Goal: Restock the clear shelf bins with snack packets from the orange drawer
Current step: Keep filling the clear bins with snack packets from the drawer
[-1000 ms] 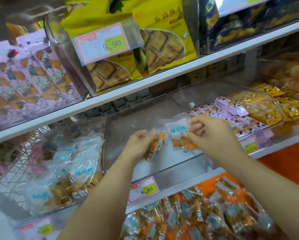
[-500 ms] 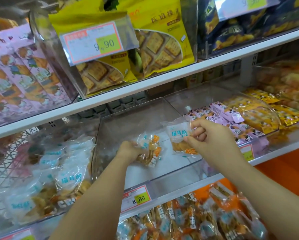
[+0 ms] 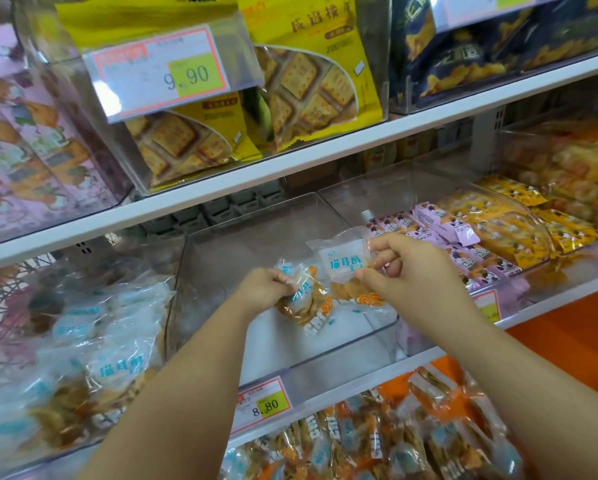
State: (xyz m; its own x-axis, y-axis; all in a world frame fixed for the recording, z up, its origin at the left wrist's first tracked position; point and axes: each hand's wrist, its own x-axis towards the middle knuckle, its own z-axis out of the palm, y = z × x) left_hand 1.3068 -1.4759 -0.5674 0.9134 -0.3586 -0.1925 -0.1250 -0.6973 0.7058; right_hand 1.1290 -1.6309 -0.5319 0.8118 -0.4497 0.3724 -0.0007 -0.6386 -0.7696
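One packet (image 3: 306, 303), perhaps more, clutched in left hand (image 3: 264, 289); right hand (image 3: 415, 268) pinches another packet (image 3: 341, 263).

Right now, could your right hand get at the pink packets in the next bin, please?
Probably yes: the pink packets lie just beside the right hand, and that bin looks open on top. Its fingers hold a packet, though, so that goes down first.
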